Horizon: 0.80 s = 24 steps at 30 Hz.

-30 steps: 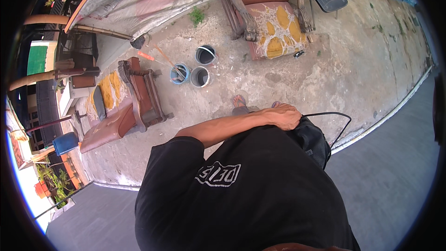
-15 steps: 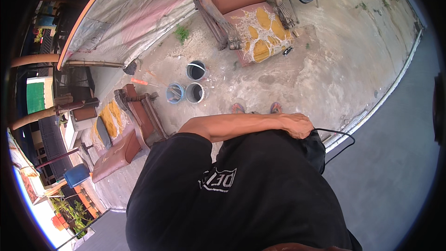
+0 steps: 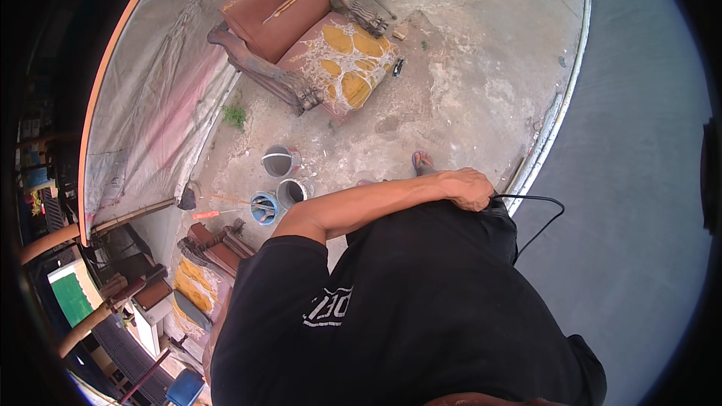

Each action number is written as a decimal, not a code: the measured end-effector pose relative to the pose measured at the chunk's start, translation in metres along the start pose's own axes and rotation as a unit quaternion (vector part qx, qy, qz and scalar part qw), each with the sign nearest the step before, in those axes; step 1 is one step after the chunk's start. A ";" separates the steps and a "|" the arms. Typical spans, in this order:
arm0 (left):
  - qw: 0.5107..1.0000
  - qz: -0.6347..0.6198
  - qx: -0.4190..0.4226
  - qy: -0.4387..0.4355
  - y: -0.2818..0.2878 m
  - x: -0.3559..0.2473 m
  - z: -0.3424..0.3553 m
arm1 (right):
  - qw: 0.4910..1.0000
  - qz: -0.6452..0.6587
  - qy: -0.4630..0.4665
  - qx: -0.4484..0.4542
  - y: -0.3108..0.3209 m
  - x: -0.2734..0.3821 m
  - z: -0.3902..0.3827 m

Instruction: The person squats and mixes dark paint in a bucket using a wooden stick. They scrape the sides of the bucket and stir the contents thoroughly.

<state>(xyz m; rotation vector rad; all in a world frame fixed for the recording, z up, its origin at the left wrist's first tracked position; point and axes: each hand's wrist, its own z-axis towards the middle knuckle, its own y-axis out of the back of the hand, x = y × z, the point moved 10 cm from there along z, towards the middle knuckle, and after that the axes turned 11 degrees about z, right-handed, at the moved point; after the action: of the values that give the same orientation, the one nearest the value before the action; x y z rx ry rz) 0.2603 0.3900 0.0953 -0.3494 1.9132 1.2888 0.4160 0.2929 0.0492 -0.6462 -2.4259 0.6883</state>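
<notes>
My left arm crosses in front of my black T-shirt [image 3: 421, 293] toward my right side. There my left hand [image 3: 468, 189] is closed with fingers curled, at the top of a black bag or pouch [image 3: 502, 227] at my hip. What lies inside the fingers is hidden. A thin black cable [image 3: 530, 198] comes out beside the hand and loops off to the right, then down. My right hand does not show. Beyond the arm, one foot in a sandal [image 3: 423, 159] stands on the concrete floor.
Left of my feet stand a grey bucket [image 3: 277, 162], a whitish bucket [image 3: 292, 193] and a blue bucket [image 3: 263, 209] holding tools. An orange-handled tool [image 3: 206, 215] lies nearby. A torn brown armchair [image 3: 282, 15] is ahead, another seat [image 3: 194, 286] left. A white pipe-like edge [image 3: 560, 109] curves along the right.
The whole view has turned, so the armchair and buckets sit farther left and the pale edge comes closer. My left hand stays closed at the black bag.
</notes>
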 end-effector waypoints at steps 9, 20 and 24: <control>0.997 0.003 0.072 0.010 0.019 -0.017 -0.012 | 0.987 0.152 0.035 0.027 -0.025 -0.032 -0.110; 0.996 -0.022 0.084 0.009 0.023 -0.020 -0.020 | 0.815 0.355 0.422 0.180 -0.041 0.049 -0.114; 0.988 -0.062 0.131 0.045 0.017 -0.009 -0.029 | 0.758 0.389 0.518 0.075 -0.063 0.144 -0.085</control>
<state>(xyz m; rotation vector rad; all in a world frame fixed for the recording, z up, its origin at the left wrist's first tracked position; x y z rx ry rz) 0.2426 0.3703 0.1177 -0.3900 2.0718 0.9404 0.3417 0.3546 0.1993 -1.5000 -1.0046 0.5612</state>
